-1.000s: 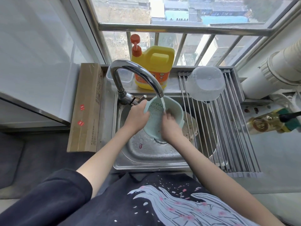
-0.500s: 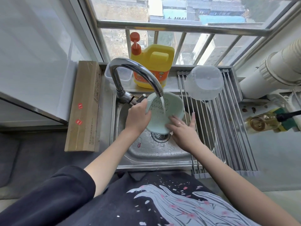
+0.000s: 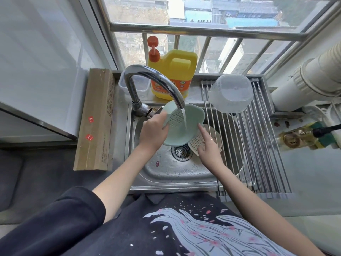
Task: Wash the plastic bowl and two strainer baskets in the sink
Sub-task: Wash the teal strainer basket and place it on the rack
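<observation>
My left hand (image 3: 154, 132) grips the rim of a pale green strainer basket (image 3: 191, 124), held tilted under the running tap (image 3: 153, 84) above the steel sink (image 3: 177, 172). Water falls into the green basket. My right hand (image 3: 207, 146) rests with fingers spread on a beige strainer basket (image 3: 195, 143) lying in the sink, partly under the rack; the forefinger points up at the green basket's rim. A clear plastic bowl (image 3: 230, 95) sits upside down on the roll-up drying rack (image 3: 258, 148).
A yellow detergent jug (image 3: 173, 74) with an orange pump and a clear small container (image 3: 144, 85) stand behind the tap. A long cardboard box (image 3: 96, 121) lies left of the sink. An oil bottle (image 3: 299, 137) and white pipes (image 3: 317, 74) are at the right.
My right hand has come out of the green basket and dropped onto the beige basket in the sink. The left hand keeps the green basket under the water, tilted a little more upward.
</observation>
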